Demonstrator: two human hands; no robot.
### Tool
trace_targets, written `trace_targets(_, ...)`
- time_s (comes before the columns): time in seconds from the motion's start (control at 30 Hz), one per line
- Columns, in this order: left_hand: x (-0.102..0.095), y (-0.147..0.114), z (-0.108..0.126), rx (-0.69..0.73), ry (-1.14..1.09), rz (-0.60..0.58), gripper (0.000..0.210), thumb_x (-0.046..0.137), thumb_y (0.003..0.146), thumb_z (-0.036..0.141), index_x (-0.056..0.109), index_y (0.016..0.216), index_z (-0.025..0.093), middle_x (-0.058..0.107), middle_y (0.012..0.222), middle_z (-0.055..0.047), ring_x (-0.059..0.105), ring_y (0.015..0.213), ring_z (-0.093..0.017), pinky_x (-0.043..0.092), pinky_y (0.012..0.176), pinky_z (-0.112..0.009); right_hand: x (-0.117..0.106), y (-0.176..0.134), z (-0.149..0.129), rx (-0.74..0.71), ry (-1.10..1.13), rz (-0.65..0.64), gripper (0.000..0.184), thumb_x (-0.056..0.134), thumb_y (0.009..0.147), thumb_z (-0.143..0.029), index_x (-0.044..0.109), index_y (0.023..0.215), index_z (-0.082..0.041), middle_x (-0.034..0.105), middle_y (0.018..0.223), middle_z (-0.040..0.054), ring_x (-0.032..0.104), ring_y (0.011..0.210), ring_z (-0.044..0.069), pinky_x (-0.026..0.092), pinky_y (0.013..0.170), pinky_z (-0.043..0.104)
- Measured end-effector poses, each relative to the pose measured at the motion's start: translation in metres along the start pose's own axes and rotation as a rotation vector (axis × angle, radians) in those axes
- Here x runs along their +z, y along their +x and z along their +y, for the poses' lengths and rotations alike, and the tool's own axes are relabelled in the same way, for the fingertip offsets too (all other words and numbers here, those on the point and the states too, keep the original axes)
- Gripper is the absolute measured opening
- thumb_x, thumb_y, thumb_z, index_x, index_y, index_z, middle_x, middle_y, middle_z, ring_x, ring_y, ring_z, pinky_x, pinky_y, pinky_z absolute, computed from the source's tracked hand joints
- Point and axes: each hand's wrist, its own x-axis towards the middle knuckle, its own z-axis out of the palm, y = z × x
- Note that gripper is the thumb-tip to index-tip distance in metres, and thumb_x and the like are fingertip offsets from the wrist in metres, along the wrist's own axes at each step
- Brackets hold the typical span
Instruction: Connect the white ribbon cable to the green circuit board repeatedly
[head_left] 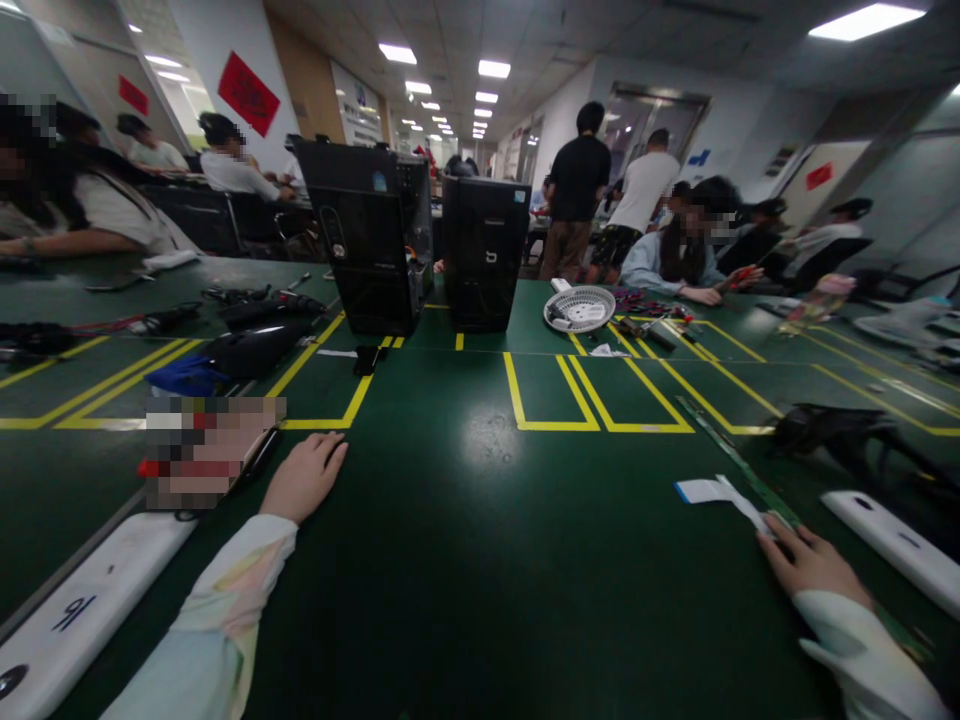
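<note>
My left hand rests palm down on the green table, fingers stretched out and holding nothing. Close to its left lies a blurred-out flat object with a dark edge. On the right side, my right hand lies with its fingers extended over a long, narrow green strip like a circuit board. A white flat ribbon cable with a blue end runs from under those fingertips. Whether the fingertips pinch the cable is not visible; the hand looks flat rather than closed.
Two black computer towers stand at the back middle. Beside them are a white round basket and loose parts. White long devices lie at both sides, with a black cable bundle at right. Several people sit around.
</note>
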Motion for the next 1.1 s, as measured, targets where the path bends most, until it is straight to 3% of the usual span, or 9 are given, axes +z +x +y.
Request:
trace_targets(0.1,0.0,0.0,0.0,0.005,0.006,0.006,0.057,0.027,0.092,0.048,0.059,0.124,0.013,0.06,0.12,-0.015,0.057,0.11,-0.028,0.046,0.095,-0.043,-0.01,0.014,-0.021,0.162,0.012,-0.132,0.059,0.035,0.086,-0.052,0.065,0.121,-0.014,0.058,0.116,0.0257,0.058,0.106,0.038,0.045,0.085,0.049)
trace_targets(0.17,0.0,0.0,0.0,0.003,0.011,0.005,0.058,0.027,0.092,0.048,0.059,0.124,0.012,0.06,0.119,-0.016,0.057,0.109,-0.028,0.046,0.095,-0.043,-0.016,0.023,-0.035,0.193,0.031,-0.166,0.059,0.037,0.087,-0.051,0.062,0.125,-0.015,0.056,0.121,0.0265,0.056,0.11,0.039,0.043,0.085,0.05)
trace_targets(0.47,0.0,-0.001,0.004,0.024,0.031,0.033,0.056,0.025,0.092,0.047,0.06,0.12,0.014,0.06,0.117,-0.015,0.057,0.108,-0.028,0.043,0.098,-0.042,-0.02,0.05,-0.072,0.279,0.051,-0.165,0.07,0.026,0.089,-0.058,0.051,0.136,-0.012,0.043,0.132,0.0305,0.044,0.12,0.046,0.036,0.085,0.055)
trace_targets(0.67,-0.001,0.0,0.005,0.022,0.027,0.004,0.058,0.025,0.092,0.048,0.058,0.123,0.01,0.059,0.118,-0.017,0.055,0.11,-0.029,0.043,0.098,-0.043,-0.02,0.05,-0.065,0.244,0.061,-0.174,0.065,0.029,0.091,-0.055,0.052,0.135,-0.014,0.045,0.135,0.0272,0.046,0.122,0.04,0.038,0.088,0.048)
trace_targets(1.1,-0.004,-0.002,0.007,0.016,0.034,0.0,0.057,0.026,0.092,0.047,0.058,0.124,0.011,0.059,0.119,-0.016,0.056,0.11,-0.028,0.044,0.096,-0.042,-0.014,0.069,-0.046,0.221,0.02,-0.26,0.067,0.032,0.09,-0.057,0.056,0.132,-0.01,0.049,0.132,0.0267,0.051,0.117,0.038,0.041,0.08,0.044)
